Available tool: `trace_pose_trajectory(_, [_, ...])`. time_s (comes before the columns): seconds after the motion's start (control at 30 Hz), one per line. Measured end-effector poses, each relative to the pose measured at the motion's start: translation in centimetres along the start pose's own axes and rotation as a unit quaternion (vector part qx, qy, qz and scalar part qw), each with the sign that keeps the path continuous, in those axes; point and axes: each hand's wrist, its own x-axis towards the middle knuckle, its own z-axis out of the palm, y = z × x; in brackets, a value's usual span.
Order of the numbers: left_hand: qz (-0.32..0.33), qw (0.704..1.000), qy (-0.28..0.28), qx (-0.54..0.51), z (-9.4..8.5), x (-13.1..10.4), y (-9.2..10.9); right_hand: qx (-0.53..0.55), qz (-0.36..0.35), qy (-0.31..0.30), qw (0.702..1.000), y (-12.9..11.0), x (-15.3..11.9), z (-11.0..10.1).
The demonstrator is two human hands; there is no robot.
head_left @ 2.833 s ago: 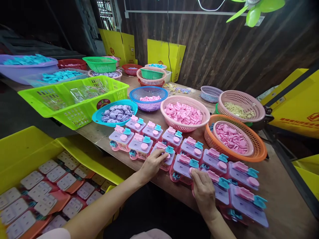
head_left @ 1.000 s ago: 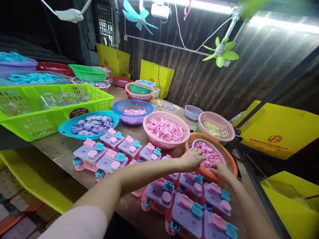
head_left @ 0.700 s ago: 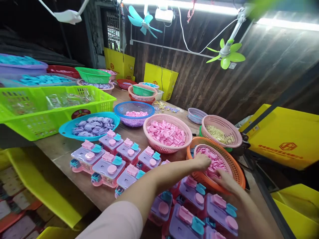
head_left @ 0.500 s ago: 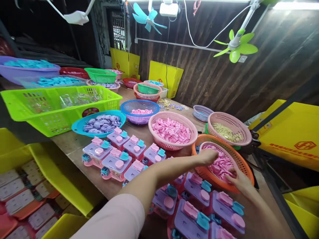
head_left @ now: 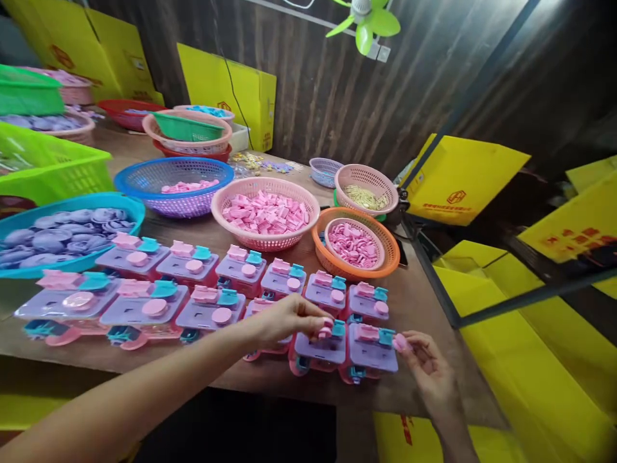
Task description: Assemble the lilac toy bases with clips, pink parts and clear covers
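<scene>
Some pink discs [head_left: 325, 331] partly hidden in left hand [head_left: 289, 318]; crate [head_left: 81, 177] cropped.

12 purple-lidded boxes [head_left: 321, 350] stand in 2 rows of 6. On the lids, 9 pink discs [head_left: 155, 308] and 11 turquoise clips [head_left: 164, 289] show; the 4th front lid from the left is partly hidden, so it may carry more. There are 2 hands: 1 left hand [head_left: 292, 317] and 1 right hand [head_left: 431, 370]. Beyond the boxes are 1 turquoise tray [head_left: 138, 209], 1 blue-rimmed basket [head_left: 180, 204], 1 pink basket of pink pieces [head_left: 265, 242], and 1 orange basket [head_left: 348, 272] with 1 small pink basket [head_left: 379, 244] inside. Also: 1 lime crate [head_left: 81, 180], 1 small lilac basket [head_left: 321, 176], 1 green fan [head_left: 364, 22].
</scene>
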Motion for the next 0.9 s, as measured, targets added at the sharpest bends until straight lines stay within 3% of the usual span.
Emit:
trace_pose_trajectory(0.1, [0.078,0.975,0.087,0.188,3.1,0.1,-3.4,-0.097,-0.043,0.001,0.994,1.5,-2.5,1.0])
trace_pose_trajectory(0.13, [0.124,0.948,0.115,0.271,4.0,0.3,-4.5,-0.145,-0.070,0.000,0.987,1.8,-3.0,1.4])
trace_pose_trajectory(0.2, [0.213,0.864,0.148,0.431,5.4,0.8,-6.7,-0.231,-0.127,0.006,0.965,2.1,-3.5,2.0])
trace_pose_trajectory(0.3, [0.303,0.739,0.172,0.576,6.4,1.2,-9.3,-0.288,-0.186,0.024,0.939,2.4,-3.7,2.1])
trace_pose_trajectory(0.37, [0.332,0.700,0.195,0.602,6.5,1.4,-10.3,-0.298,-0.209,0.026,0.931,2.9,-3.8,1.8])
trace_pose_trajectory(0.57, [0.361,0.690,0.254,0.574,6.5,1.5,-11.1,-0.303,-0.228,0.029,0.925,3.8,-4.1,1.2])
trace_pose_trajectory(0.7, [0.352,0.686,0.250,0.586,5.9,1.3,-10.6,-0.295,-0.218,0.037,0.929,4.0,-4.2,1.3])
trace_pose_trajectory(0.9, [0.348,0.734,0.236,0.533,5.4,1.5,-10.0,-0.281,-0.232,0.039,0.930,4.2,-3.7,1.8])
